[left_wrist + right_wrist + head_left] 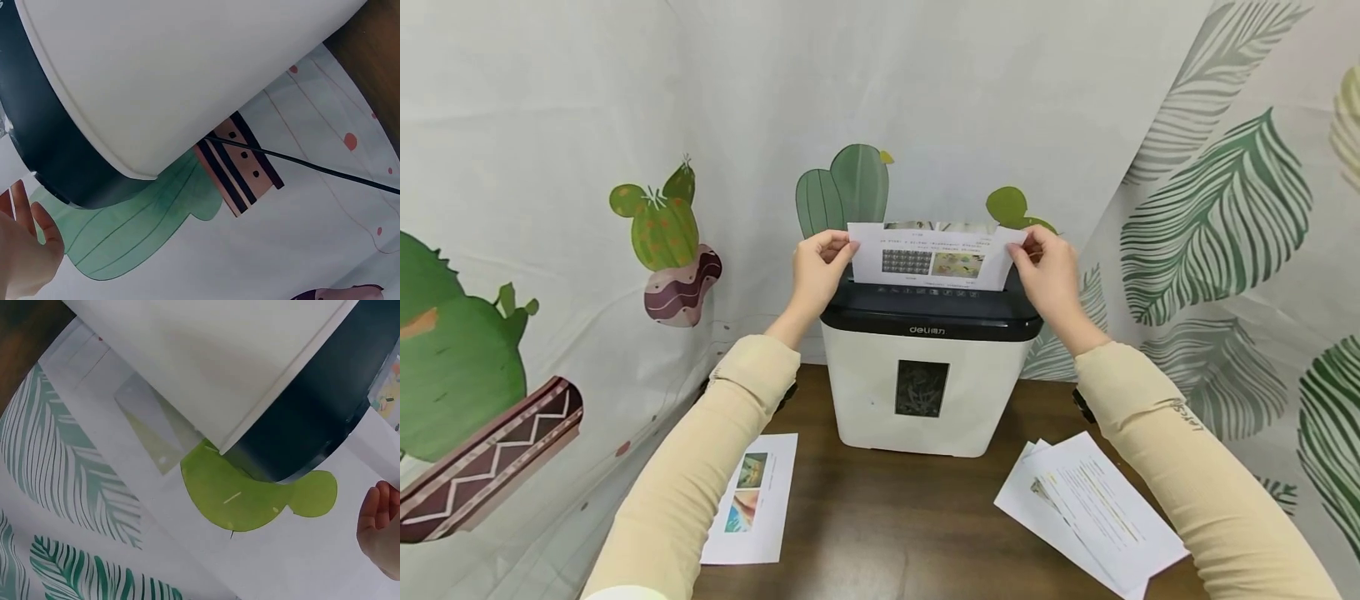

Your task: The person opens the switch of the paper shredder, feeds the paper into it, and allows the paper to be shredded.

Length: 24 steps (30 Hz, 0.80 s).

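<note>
A printed sheet of paper (940,268) stands upright over the top of a white paper shredder (865,392), its lower edge at the slot in the dark lid (850,304). My left hand (817,271) pinches the sheet's left side between thumb and fingers. At the opposite side, my right hand (1047,271) pinches it the same way. Both wrist views show the shredder's side close up, with the left hand (28,250) and the right hand (382,528) at the frame edges. Shreds (921,390) show behind the shredder's front window.
On the brown table (880,517), a sheet with colour pictures (767,508) lies at the left, partly under my sleeve. Several overlapping printed sheets (1097,500) lie at the right. A black cord (312,166) runs behind the shredder, near the patterned cloth (737,100).
</note>
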Each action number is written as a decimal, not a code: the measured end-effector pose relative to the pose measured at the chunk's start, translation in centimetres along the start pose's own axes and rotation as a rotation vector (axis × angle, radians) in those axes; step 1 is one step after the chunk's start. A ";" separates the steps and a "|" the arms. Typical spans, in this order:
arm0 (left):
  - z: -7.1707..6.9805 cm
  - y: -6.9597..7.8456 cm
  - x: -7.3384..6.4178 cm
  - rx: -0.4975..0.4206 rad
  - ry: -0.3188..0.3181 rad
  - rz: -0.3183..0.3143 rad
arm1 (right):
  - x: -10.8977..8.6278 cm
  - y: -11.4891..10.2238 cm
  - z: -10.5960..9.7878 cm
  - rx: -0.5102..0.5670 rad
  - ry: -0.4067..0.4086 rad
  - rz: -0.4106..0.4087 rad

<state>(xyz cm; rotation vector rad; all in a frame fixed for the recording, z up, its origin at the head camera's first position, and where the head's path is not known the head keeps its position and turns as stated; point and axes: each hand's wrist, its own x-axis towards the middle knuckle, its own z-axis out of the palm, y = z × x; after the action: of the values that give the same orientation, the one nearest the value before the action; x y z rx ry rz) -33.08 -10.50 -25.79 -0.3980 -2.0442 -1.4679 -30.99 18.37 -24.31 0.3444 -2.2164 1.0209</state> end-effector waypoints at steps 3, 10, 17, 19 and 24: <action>-0.1 -0.3 -0.1 0.018 0.001 -0.009 | 0.0 -0.1 0.2 -0.013 -0.015 0.008; -0.3 -0.5 -0.4 0.078 -0.032 -0.020 | -0.2 0.0 0.4 -0.029 -0.041 0.018; -0.1 -0.9 -0.4 0.114 -0.083 -0.038 | -0.2 0.5 0.4 -0.040 -0.055 0.011; 0.0 -1.0 -0.5 0.120 -0.094 -0.039 | -0.3 0.6 0.4 -0.045 -0.062 0.007; 0.1 -1.1 -0.6 0.129 -0.082 -0.031 | -0.5 0.7 0.4 -0.037 -0.074 0.012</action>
<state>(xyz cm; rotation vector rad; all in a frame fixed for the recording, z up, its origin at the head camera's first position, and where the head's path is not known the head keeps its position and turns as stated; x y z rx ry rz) -33.24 -10.72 -26.97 -0.3811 -2.2053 -1.3491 -31.11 18.47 -25.24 0.3583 -2.3031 0.9860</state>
